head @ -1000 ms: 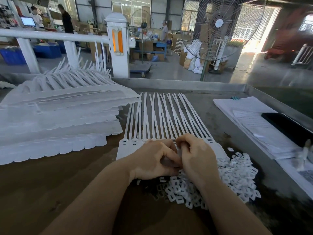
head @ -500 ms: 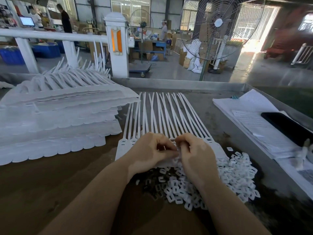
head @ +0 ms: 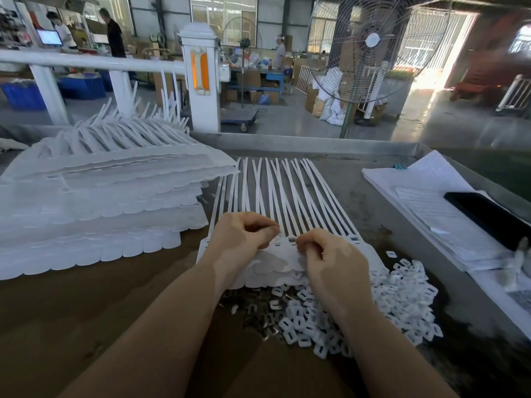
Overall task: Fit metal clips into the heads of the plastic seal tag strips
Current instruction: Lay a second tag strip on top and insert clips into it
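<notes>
Both hands had parted since the earlier frame; beside the bench's (head: 86,326) big stack (head: 94,202), the strip sheet (head: 281,214) lay under curled left hand (head: 244,239) and right hand (head: 333,262), contents untellable; clips (head: 258,326) remained heaped just below, much apparently unfitted.

Ctr frame: joined sheet of white plastic seal tag strips (head: 287,193) flat on grey metal worktable (head: 359,193), tails toward top. Both hands on its heads, left hand (head: 244,237) & right hand (head: 333,259) side by side. Lower right: heap of small white plastic clips (head: 402,300) w/ small metal clips (head: 258,320) at its left edge. Left: stack of white strip sheets (head: 100,202). Right: white paper sheets (head: 425,202), flat black phone (head: 488,216) on top
</notes>
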`<act>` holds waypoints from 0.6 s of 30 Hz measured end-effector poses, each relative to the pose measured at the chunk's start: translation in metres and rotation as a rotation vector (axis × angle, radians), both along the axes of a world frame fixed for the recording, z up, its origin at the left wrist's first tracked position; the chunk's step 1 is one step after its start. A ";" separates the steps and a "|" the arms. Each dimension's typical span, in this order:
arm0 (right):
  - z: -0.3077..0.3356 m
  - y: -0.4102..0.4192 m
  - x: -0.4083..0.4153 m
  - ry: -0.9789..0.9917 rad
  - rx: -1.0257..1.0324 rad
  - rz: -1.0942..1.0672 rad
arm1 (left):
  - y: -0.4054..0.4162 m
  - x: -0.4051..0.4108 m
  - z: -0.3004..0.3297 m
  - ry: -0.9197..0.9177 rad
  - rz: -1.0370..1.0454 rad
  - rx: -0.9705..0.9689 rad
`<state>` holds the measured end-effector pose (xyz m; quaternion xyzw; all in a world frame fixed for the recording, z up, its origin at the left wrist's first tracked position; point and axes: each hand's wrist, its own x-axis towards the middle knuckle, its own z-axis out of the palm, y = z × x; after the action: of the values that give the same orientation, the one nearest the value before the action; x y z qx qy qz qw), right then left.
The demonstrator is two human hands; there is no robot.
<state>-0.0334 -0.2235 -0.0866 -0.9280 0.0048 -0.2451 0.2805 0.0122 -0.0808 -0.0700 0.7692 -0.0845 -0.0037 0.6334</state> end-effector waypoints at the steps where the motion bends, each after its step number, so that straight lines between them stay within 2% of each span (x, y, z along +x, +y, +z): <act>1: 0.000 0.000 0.000 0.001 -0.003 -0.001 | -0.001 0.001 0.000 0.024 0.004 -0.013; 6: 0.000 0.000 -0.001 0.003 -0.008 0.007 | -0.005 0.011 0.003 0.074 -0.003 0.080; 12: -0.001 0.001 -0.001 -0.022 0.053 0.004 | -0.020 0.017 0.008 -0.007 -0.060 0.373; 18: 0.000 0.001 0.001 -0.022 0.090 0.002 | -0.028 0.020 0.009 0.062 -0.044 0.440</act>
<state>-0.0323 -0.2227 -0.0871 -0.9116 0.0118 -0.2545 0.3225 0.0321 -0.1085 -0.0610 0.8864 -0.0787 -0.0597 0.4522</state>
